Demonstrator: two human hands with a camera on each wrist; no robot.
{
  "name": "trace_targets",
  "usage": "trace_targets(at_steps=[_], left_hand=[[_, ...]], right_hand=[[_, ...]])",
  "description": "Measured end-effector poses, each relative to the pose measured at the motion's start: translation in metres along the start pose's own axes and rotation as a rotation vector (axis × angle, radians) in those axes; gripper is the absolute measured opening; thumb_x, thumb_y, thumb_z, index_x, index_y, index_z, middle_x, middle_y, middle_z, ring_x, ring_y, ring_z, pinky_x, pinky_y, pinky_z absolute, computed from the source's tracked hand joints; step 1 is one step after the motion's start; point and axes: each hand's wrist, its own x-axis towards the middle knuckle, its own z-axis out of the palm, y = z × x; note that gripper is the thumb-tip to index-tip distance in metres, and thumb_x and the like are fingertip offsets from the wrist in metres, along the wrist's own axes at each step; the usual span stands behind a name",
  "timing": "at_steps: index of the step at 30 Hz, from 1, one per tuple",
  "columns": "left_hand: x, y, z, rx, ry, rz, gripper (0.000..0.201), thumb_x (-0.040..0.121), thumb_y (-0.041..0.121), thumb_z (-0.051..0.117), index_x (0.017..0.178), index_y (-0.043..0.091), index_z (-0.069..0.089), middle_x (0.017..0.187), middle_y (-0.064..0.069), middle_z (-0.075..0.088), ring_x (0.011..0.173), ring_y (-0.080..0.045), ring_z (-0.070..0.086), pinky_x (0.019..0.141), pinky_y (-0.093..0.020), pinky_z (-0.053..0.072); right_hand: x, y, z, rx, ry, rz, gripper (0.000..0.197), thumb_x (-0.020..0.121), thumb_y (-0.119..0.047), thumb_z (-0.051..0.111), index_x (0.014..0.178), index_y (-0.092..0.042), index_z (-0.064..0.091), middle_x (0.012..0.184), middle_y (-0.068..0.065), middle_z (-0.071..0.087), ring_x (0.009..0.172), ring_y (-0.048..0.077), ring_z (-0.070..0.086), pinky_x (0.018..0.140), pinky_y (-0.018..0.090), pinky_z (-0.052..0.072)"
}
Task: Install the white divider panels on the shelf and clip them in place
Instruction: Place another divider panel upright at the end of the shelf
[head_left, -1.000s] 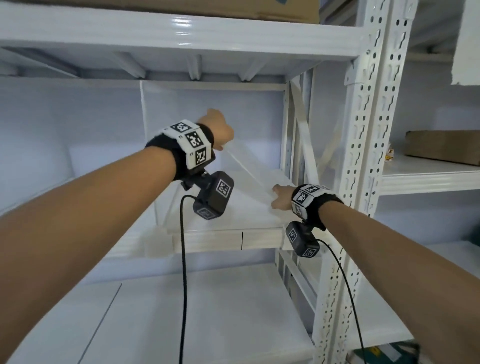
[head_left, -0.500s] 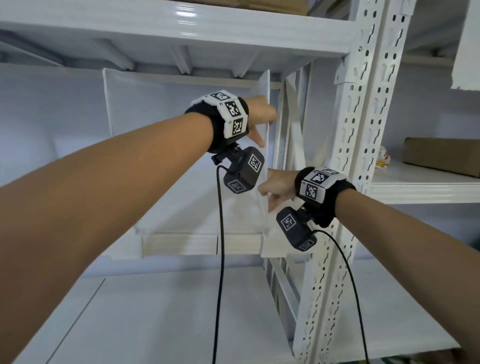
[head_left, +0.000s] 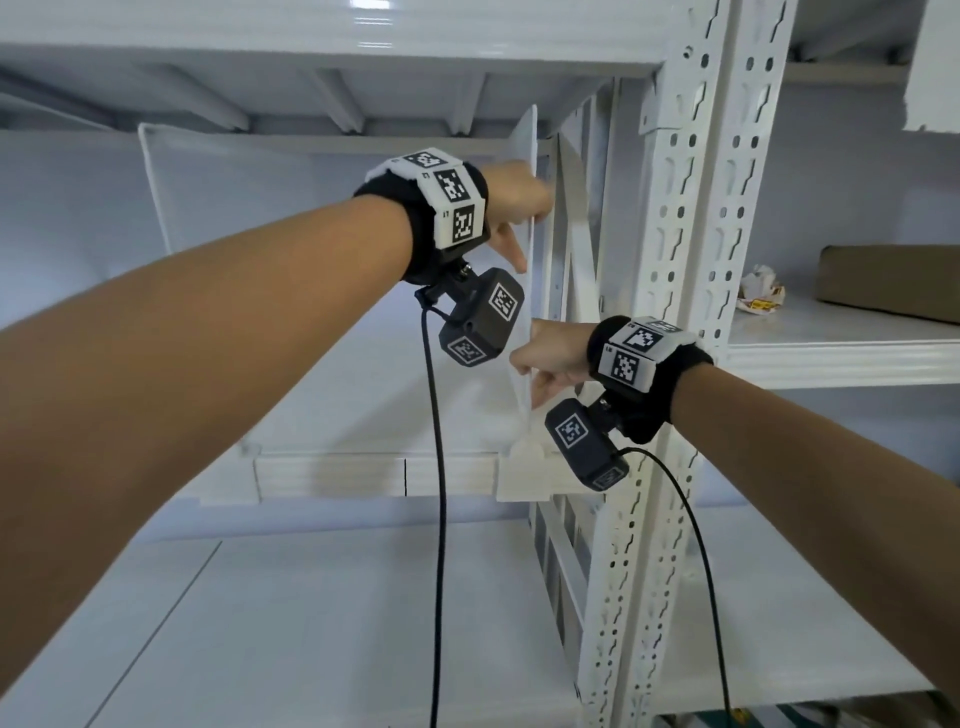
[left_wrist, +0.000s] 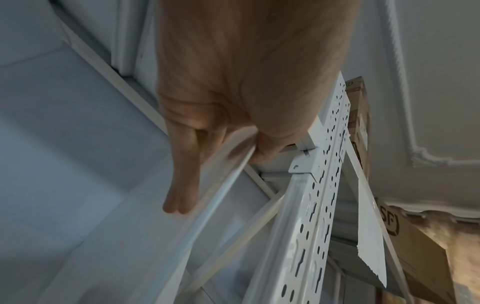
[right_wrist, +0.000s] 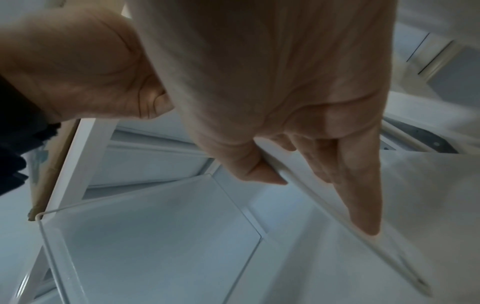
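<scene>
Both hands pinch one divider panel (head_left: 525, 291), upright, edge-on.

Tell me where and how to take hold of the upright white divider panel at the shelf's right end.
Take the thin white plastic divider panel by its exposed front edge, coming from the front of the shelf. It stands upright on edge, thin and flat, so a pinch across its thickness suits it. The left hand pinches that edge high up, the right hand lower, near the white clip.

Glossy painted-metal shelf (head_left: 332, 31); translucent plastic divider panel (head_left: 525, 218).
</scene>
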Motion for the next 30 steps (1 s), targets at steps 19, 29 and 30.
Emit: trace_targets(at_steps=[19, 29, 30], left_hand=[[-0.009, 0.015, 0.004, -0.198, -0.050, -0.128, 0.044, 0.087, 0.020, 0.064, 0.119, -0.009, 0.052, 0.111, -0.025, 0.060, 0.099, -0.034, 0.053, 0.083, -0.034, 0.039], [-0.015, 0.019, 0.008, -0.390, 0.002, -0.137, 0.043, 0.086, 0.014, 0.065, 0.118, -0.011, 0.050, 0.122, -0.027, 0.056, 0.114, -0.041, 0.053, 0.097, -0.035, 0.040], [-0.018, 0.022, 0.006, -0.325, -0.011, -0.161, 0.042, 0.087, 0.013, 0.065, 0.118, -0.012, 0.051, 0.121, -0.027, 0.056, 0.114, -0.041, 0.052, 0.097, -0.034, 0.040]], right_hand=[[-0.005, 0.005, 0.012, 0.193, 0.009, -0.021, 0.049, 0.085, 0.002, 0.044, 0.133, -0.002, 0.037, 0.116, 0.022, 0.052, 0.058, 0.029, 0.060, 0.092, 0.053, 0.053], [-0.007, 0.004, 0.013, 0.216, -0.015, -0.014, 0.029, 0.086, 0.005, 0.045, 0.114, -0.003, 0.043, 0.093, 0.017, 0.050, 0.046, 0.023, 0.056, 0.093, 0.054, 0.053], [-0.007, 0.005, 0.013, 0.226, -0.014, -0.020, 0.023, 0.088, 0.004, 0.044, 0.109, -0.005, 0.042, 0.084, 0.014, 0.047, 0.039, 0.018, 0.054, 0.093, 0.054, 0.052]])
